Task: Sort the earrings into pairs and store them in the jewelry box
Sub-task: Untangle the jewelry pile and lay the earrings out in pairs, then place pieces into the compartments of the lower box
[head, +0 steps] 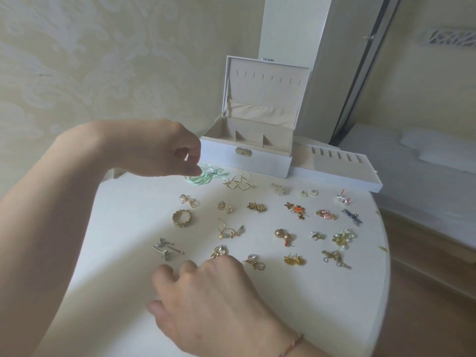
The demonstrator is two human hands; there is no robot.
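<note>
Hands over paired earrings

Left hand (164, 150) curls, thumb and fingertips touching the green earrings (203, 175) beside the box (244, 161). Right hand (206, 287) rests loose-fingered on the table (334, 305), holding nothing.

Two hands (164, 150), one jewelry box (247, 161)

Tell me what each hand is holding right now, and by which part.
The left hand has its fingers at the edge of the mint green ribbon earrings; an actual pinch cannot be told. The right hand rests on the table by a gold earring, holding nothing visible.
</note>
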